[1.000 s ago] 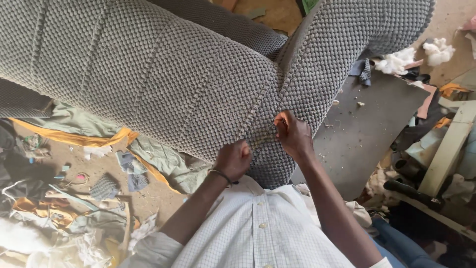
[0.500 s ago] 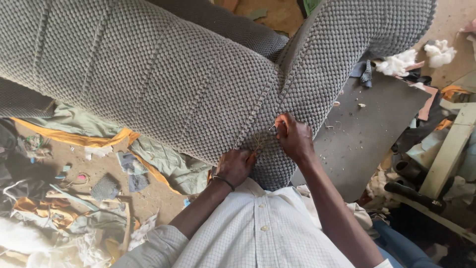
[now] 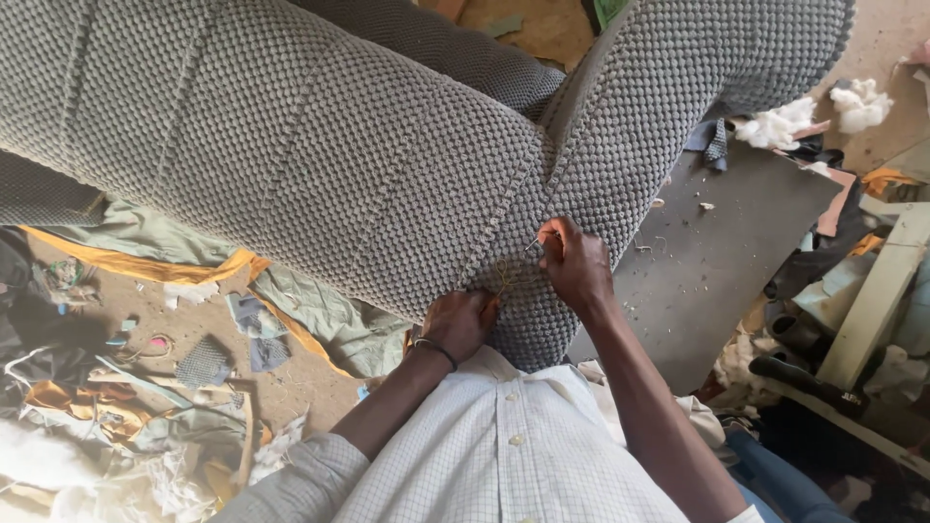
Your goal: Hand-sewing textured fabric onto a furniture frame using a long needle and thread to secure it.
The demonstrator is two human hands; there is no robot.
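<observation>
Nearest the white shirt (image 3: 504, 455), the left hand (image 3: 460, 323) pinches the grey cushion (image 3: 320, 165) at its seam, fingers clenched on fabric. Just beyond, the right hand (image 3: 573, 263) grips a needle (image 3: 532, 243) pointing leftward, thread (image 3: 504, 276) running down toward the left hand, the nearer of the two.

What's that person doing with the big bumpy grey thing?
A person in a white shirt is bent over a big grey upholstered cushion. The left hand presses on the fabric by a seam, and the right hand pinches something thin there, perhaps a needle with thread; it is too small to be sure. Cloth scraps and white stuffing lie on the floor.
</observation>
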